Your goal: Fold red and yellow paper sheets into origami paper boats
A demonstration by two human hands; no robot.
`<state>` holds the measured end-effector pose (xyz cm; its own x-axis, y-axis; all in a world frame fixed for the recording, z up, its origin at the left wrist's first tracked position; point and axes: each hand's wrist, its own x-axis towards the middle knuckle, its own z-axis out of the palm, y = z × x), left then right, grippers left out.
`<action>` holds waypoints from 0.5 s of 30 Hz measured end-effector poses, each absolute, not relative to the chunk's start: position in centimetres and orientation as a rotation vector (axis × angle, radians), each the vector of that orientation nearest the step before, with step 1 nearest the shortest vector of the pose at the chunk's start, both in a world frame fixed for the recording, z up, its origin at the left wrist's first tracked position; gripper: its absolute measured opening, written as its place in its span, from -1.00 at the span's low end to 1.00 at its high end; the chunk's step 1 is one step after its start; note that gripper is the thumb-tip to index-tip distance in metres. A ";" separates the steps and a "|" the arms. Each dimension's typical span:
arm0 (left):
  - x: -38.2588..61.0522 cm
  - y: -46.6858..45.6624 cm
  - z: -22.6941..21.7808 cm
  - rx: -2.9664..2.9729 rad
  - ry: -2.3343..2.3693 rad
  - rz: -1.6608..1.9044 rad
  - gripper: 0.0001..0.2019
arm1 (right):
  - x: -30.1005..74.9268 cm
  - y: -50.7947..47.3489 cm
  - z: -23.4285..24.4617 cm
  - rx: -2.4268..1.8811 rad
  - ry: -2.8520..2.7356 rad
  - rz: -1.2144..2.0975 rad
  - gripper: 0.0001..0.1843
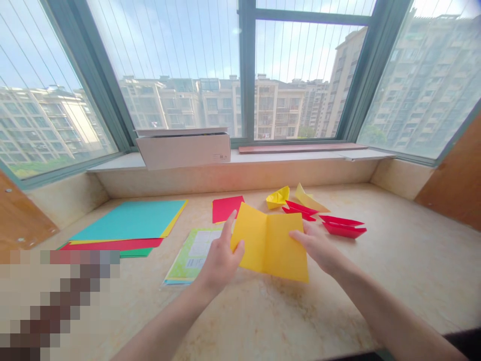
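Note:
A yellow sheet of paper with a crease down its middle is held up above the stone sill. My left hand grips its left edge, thumb in front and fingers behind. On the right edge, my right hand pinches the sheet the same way. Just behind the sheet are folded paper pieces: a yellow paper boat, a pale yellow folded piece, a red folded boat and another red folded boat. A red square of paper lies partly behind my left fingers.
To the left lies a stack of coloured paper, blue on top. A green paper packet sits beside my left forearm. A white box and a reddish board rest on the window ledge. The lower left corner is pixelated.

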<state>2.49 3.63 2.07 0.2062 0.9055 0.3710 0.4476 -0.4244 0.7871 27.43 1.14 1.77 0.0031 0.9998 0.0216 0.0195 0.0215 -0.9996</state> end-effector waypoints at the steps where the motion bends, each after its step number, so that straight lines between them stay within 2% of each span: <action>1: 2.4 3.7 2.3 1.893 1.220 1.154 -0.37 | 27.7 1.3 1.6 -1.200 -1.227 1.187 -0.61; 9: 2.1 5.1 2.3 1.273 0.968 1.181 -0.12 | 27.6 1.7 1.6 -1.016 -0.995 1.189 -0.51; 15: 3.3 5.0 0.8 1.253 0.713 1.029 -0.52 | 25.0 0.8 1.0 -0.869 -1.068 1.246 -0.41</action>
